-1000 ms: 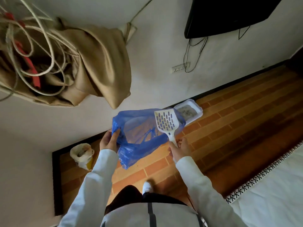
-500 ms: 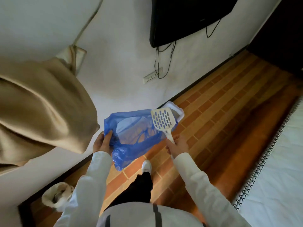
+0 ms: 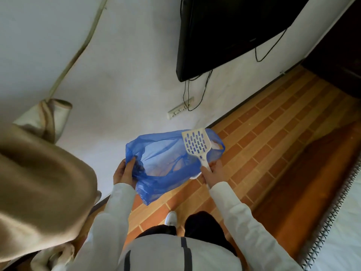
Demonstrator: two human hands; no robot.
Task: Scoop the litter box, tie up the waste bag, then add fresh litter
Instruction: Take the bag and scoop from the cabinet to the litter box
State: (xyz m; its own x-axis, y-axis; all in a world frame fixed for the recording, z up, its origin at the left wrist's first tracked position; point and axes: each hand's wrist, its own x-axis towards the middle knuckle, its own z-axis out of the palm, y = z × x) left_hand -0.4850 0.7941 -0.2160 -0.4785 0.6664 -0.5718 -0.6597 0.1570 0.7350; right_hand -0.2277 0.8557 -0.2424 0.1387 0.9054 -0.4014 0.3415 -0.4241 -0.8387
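While the person stands on the brick-patterned floor [image 3: 273, 133] close to the white wall [image 3: 136, 65], the left hand [image 3: 125, 173] grips a bunched edge of the blue waste bag [image 3: 162, 163], its fingers curled round the plastic at the bag's left side. The bag hangs open between the two hands, its mouth spread wide and its lower corner drooping toward the near floor. The right hand [image 3: 213, 173] holds the white litter scoop [image 3: 197, 147] by its handle, fingers and thumb wrapped round the stem; the slotted head points away from the person and lies over the right part of the bag's opening. Whether that hand also pinches the bag's right edge cannot be told. A pale rim shows through and just under the far right side of the bag, but it is too hidden to identify, and the litter box itself cannot be made out. On the wall above hangs a dark television [image 3: 224, 32] with black cables trailing down to a white power strip [image 3: 180, 110]. A tan cloth bundle [image 3: 39, 182] fills the near left. White bedding with a patterned border [image 3: 341, 222] lies at the near right. A white shoe [image 3: 171, 218] shows on the floor below the bag.
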